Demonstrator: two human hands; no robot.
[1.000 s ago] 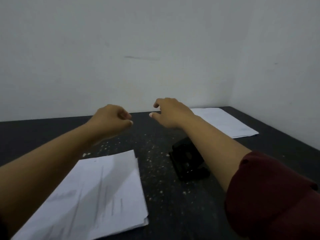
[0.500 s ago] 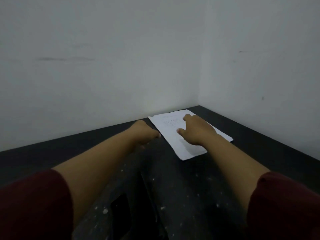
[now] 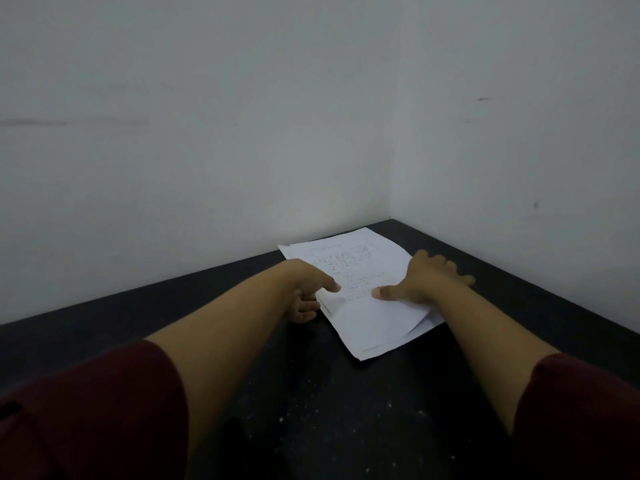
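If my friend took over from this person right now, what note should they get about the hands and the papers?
Left hand: thumb on top of the paper stack at its left edge, fingers curled at that edge.
Right hand: flat on the stack's right side, fingers spread.
Stack: on the dark table, in its far corner, sheets slightly fanned.
Done: both hands on the stack.
Left: probably square it up and lift it; it is not yet raised.
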